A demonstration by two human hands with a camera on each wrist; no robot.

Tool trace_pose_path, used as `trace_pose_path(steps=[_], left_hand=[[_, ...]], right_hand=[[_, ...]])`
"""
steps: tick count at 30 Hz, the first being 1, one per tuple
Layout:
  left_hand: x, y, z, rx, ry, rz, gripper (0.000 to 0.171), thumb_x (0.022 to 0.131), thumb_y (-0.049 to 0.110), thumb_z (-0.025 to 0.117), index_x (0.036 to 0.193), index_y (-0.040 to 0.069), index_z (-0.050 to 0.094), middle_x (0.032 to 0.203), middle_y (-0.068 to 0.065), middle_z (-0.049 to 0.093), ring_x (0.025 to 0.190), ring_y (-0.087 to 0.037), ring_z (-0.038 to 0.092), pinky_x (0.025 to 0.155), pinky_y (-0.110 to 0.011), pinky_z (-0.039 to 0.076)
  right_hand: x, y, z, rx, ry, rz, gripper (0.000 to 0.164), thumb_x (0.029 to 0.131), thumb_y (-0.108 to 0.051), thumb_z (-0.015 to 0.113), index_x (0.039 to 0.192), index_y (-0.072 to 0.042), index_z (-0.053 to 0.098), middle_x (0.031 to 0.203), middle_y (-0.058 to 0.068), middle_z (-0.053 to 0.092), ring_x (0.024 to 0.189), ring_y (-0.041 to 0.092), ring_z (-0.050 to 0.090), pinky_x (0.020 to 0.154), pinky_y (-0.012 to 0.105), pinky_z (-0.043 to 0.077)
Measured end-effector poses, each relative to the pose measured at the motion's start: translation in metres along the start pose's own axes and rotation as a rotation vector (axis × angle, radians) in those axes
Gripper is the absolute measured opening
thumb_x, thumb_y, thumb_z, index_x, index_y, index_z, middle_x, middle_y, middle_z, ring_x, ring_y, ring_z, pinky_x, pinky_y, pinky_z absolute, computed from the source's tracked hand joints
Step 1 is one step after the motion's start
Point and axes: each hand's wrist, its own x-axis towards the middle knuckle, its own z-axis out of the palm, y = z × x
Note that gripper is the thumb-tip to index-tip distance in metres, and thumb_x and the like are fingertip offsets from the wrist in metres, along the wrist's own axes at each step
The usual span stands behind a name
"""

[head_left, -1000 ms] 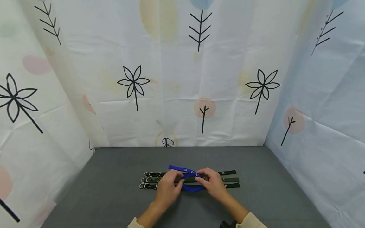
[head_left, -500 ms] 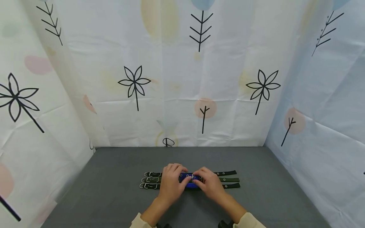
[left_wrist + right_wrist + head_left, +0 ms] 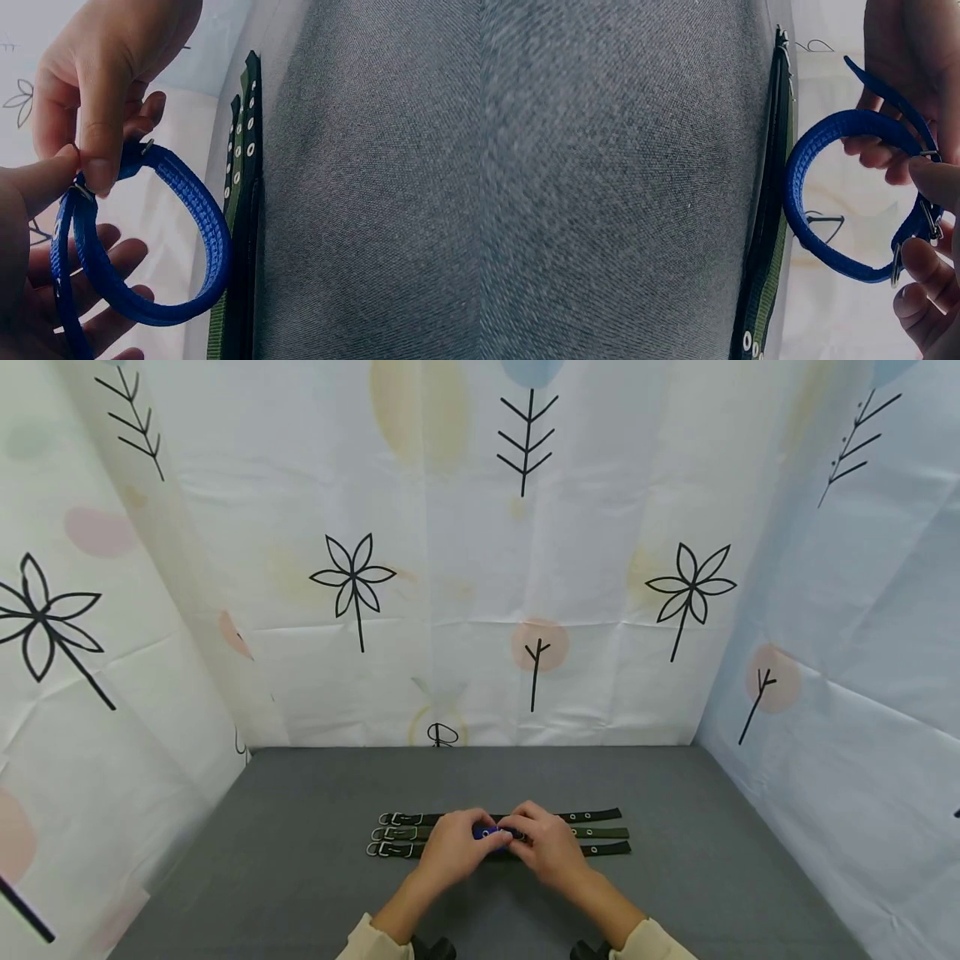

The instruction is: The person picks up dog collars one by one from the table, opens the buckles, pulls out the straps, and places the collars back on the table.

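Note:
A blue pet collar [image 3: 483, 832] with metal eyelets is bent into a loop, which stands clear in both wrist views. My left hand [image 3: 453, 847] pinches the strap by its buckle [image 3: 931, 221], and the strap's loose tail [image 3: 881, 88] runs back along that hand. From the other side my right hand [image 3: 551, 846] pinches the buckle end, near the D-ring [image 3: 896, 266]. The tail passes through metal at the buckle; fingers cover part of this. Beneath the hands lie a black collar [image 3: 600, 816], a green collar [image 3: 609, 833] and a second black collar [image 3: 611, 849], their middles hidden.
The three flat collars lie side by side on a grey table [image 3: 300, 877], metal buckles [image 3: 393, 833] to the left. White printed cloth [image 3: 450, 527] hangs behind the table and along both sides.
The blue collar's tail, sticking out up and left a second ago, has drawn down behind my left hand. Both hands have come closer together at the buckle. The flat collars have not moved.

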Motion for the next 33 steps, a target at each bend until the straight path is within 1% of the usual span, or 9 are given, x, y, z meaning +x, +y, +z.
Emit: trace_pose_path(steps=[3,8,13,17,20,21,24,28,33], left_hand=[[0.001,-0.001,-0.001,-0.075,-0.037,-0.022,0.030,0.085,0.050,0.070,0.085,0.020,0.071,0.082,0.010,0.065,0.071,-0.007,0.056,0.061,-0.028,0.044],[0.003,-0.002,-0.007,-0.225,-0.096,-0.022,0.024,0.088,0.039,0.071,0.086,0.015,0.073,0.084,0.008,0.066,0.075,-0.010,0.057,0.065,-0.029,0.046],[0.006,-0.005,-0.011,-0.371,-0.189,-0.048,0.023,0.091,0.033,0.069,0.089,0.010,0.073,0.084,0.004,0.067,0.077,-0.013,0.059,0.067,-0.029,0.048],[0.006,-0.006,-0.013,-0.519,-0.267,-0.105,0.025,0.093,0.029,0.066,0.090,0.004,0.072,0.081,-0.001,0.068,0.076,-0.017,0.062,0.071,-0.038,0.051],[0.005,-0.007,-0.015,-0.606,-0.311,-0.130,0.031,0.095,0.026,0.064,0.089,-0.004,0.069,0.075,-0.001,0.066,0.073,-0.017,0.061,0.073,-0.042,0.051],[0.004,-0.003,-0.018,-0.627,-0.325,-0.133,0.033,0.095,0.024,0.063,0.088,-0.008,0.067,0.073,-0.001,0.065,0.072,-0.016,0.060,0.072,-0.040,0.050],[0.003,-0.003,-0.019,-0.674,-0.350,-0.141,0.034,0.097,0.022,0.060,0.088,-0.011,0.064,0.070,0.000,0.061,0.072,-0.015,0.056,0.070,-0.035,0.046],[0.003,-0.007,-0.017,-0.706,-0.357,-0.155,0.032,0.097,0.025,0.058,0.086,-0.004,0.065,0.069,0.000,0.060,0.076,-0.016,0.056,0.070,-0.033,0.043],[0.004,-0.008,-0.016,-0.768,-0.356,-0.180,0.031,0.097,0.025,0.059,0.086,-0.004,0.063,0.068,0.001,0.059,0.072,-0.015,0.056,0.068,-0.031,0.043]], right_hand=[[0.000,0.000,0.000,0.025,0.001,0.005,0.022,0.074,-0.013,0.084,0.093,-0.016,0.074,0.091,-0.006,0.059,0.066,0.004,0.052,0.059,0.017,0.043],[0.000,0.002,-0.002,0.109,-0.005,0.047,0.023,0.075,-0.011,0.084,0.095,-0.014,0.074,0.094,-0.004,0.060,0.064,0.003,0.050,0.057,0.014,0.042],[0.000,0.003,-0.003,0.188,-0.018,0.080,0.024,0.076,-0.008,0.082,0.098,-0.013,0.074,0.096,-0.004,0.060,0.064,0.000,0.046,0.056,0.015,0.041],[0.000,0.003,-0.004,0.232,0.014,0.045,0.025,0.076,-0.006,0.081,0.099,-0.013,0.074,0.097,-0.003,0.061,0.063,-0.001,0.045,0.056,0.013,0.040],[0.000,0.003,-0.004,0.271,0.058,-0.006,0.028,0.074,-0.002,0.081,0.100,-0.010,0.074,0.098,0.001,0.061,0.063,0.000,0.046,0.057,0.011,0.039],[0.000,0.003,-0.004,0.287,0.074,-0.022,0.029,0.073,0.000,0.081,0.100,-0.009,0.074,0.097,0.002,0.062,0.063,0.002,0.048,0.058,0.010,0.039],[0.008,-0.011,-0.015,0.339,0.112,-0.030,0.030,0.070,0.009,0.079,0.096,-0.002,0.073,0.094,0.009,0.062,0.063,0.009,0.050,0.057,0.012,0.040],[0.020,-0.032,-0.031,0.389,0.135,0.008,0.029,0.067,0.018,0.077,0.091,0.005,0.071,0.089,0.016,0.062,0.063,0.018,0.051,0.055,0.019,0.042],[0.018,-0.033,-0.030,0.426,0.146,0.077,0.026,0.071,0.016,0.075,0.093,0.005,0.072,0.090,0.017,0.064,0.069,0.021,0.058,0.059,0.017,0.046]])
